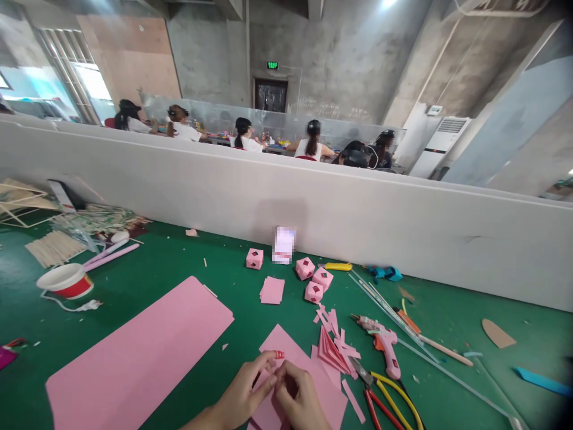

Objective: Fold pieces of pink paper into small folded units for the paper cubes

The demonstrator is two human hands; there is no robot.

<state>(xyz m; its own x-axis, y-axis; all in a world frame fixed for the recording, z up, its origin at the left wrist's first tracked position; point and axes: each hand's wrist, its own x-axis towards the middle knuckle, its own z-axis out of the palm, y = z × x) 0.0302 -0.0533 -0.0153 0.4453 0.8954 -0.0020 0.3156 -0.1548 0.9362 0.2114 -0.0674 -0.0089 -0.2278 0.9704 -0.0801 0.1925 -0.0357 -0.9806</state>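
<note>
Both hands are close together over pink paper sheets (pixel 324 382) at the bottom centre. My left hand (pixel 245 388) has its fingers curled, with a small red-and-white band round a fingertip. My right hand (pixel 299 394) is pinched right beside it, and whatever lies between the fingertips is too small to make out. Folded pink paper (pixel 332 352) and thin pink strips (pixel 329 319) lie just right of the hands. Scissors with yellow and red handles (pixel 373 382) rest nearby. Ahead are a stack of pink squares (pixel 272 290) and several pink paper cubes (pixel 305 269).
A large pink sheet (pixel 143 352) covers the left-centre of the green table. At right lie a pink glue gun (pixel 380 341), a yellow cutter (pixel 338 266) and clear sticks. A paper cup (pixel 66 282) stands left. Beyond the white partition (pixel 201 179), several people sit working.
</note>
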